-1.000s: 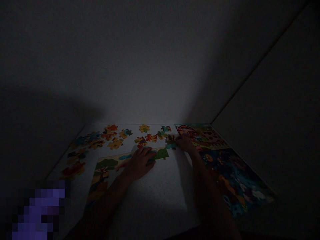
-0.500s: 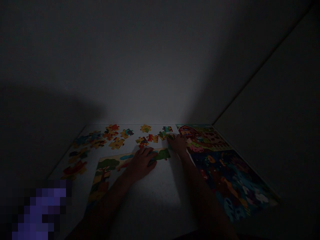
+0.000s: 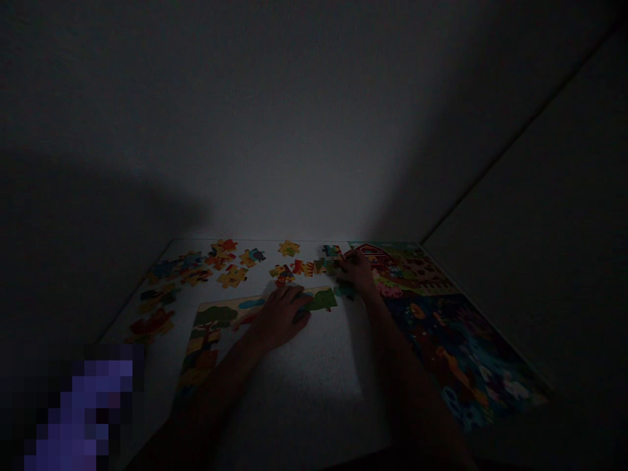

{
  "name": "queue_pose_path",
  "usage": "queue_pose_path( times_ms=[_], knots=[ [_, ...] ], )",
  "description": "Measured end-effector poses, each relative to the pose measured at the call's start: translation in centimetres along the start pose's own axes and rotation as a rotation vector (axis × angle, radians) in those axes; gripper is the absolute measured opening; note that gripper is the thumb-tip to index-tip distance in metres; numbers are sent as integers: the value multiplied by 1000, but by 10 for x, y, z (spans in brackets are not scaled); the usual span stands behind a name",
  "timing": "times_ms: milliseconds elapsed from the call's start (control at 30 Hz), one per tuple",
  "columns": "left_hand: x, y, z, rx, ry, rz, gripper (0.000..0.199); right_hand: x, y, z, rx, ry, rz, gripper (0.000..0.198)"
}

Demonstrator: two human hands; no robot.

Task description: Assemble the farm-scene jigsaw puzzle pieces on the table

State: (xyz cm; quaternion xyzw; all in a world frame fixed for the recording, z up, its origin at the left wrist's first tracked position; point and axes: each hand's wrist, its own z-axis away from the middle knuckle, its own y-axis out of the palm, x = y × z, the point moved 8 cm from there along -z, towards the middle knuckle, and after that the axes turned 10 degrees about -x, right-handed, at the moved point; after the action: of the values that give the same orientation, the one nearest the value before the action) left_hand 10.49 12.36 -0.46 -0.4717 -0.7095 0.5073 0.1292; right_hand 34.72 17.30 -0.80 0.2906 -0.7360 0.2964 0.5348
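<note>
Left hand (image 3: pixel 284 317): palm down, fingers loosely spread and slightly bent, resting on the top strip of the part-built puzzle (image 3: pixel 216 317); nothing seen gripped.
Right hand (image 3: pixel 357 271): fingers curled downward among loose pieces; dim light, cannot tell whether they pinch one.
Part-built puzzle: under the left hand and out to its left, where a tree shows and a side strip turns toward the wearer; a green bush end (image 3: pixel 324 299) sticks out between the hands.
Dark green piece (image 3: pixel 346 290): just below the right hand's fingers, apart from the bush end.
Small green piece (image 3: pixel 322 265): just left of the right fingertips.
Striped orange piece (image 3: pixel 303 268): beyond the left hand.
Yellow piece (image 3: pixel 289 248): farther beyond the left hand.
Piece cluster (image 3: pixel 196 267): well left of the left hand, some overlapping.
Farm picture (image 3: pixel 417 271): just right of the right hand.
Dark blue picture (image 3: pixel 451 356): right of the right forearm, nearer the wearer.
White tabletop (image 3: pixel 314 373): bare between the forearms.
</note>
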Motion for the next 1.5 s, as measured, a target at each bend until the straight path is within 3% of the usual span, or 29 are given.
queue_pose_path(
  times_ms=[133, 267, 300, 333, 467, 533, 700, 900, 1233, 1500],
  knots=[
    [0, 1, 0, 18, -2, -12, 33, 34, -15, 11, -18, -33, -125, 38],
    [0, 1, 1, 14, -2, -29, 32, 40, -3, 66, 423, 35, 25, 37],
    [0, 1, 1, 12, 0, -32, 32, 38, -2, 82, 480, 6, 91, 35],
    [0, 1, 1, 10, 4, -33, 33, 37, -5, 94, 458, -69, 167, 32],
    [0, 2, 2, 0, 11, -25, 32, 42, -29, 131, 99, -446, 533, 30],
    [0, 2, 1, -3, 7, -29, 32, 38, -31, 148, 68, -507, 636, 31],
    [-1, 0, 0, -9, 7, -22, 31, 28, -27, 173, 182, -540, 709, 35],
    [-1, -1, 1, -22, 16, -6, 32, 30, -19, 182, 223, -597, 827, 42],
    [-2, -1, 0, 8, 4, -17, 32, 35, -17, 183, 203, -561, 813, 41],
    [0, 1, 1, 12, 18, -14, 31, 37, -30, 179, 63, -445, 724, 38]
  ],
)
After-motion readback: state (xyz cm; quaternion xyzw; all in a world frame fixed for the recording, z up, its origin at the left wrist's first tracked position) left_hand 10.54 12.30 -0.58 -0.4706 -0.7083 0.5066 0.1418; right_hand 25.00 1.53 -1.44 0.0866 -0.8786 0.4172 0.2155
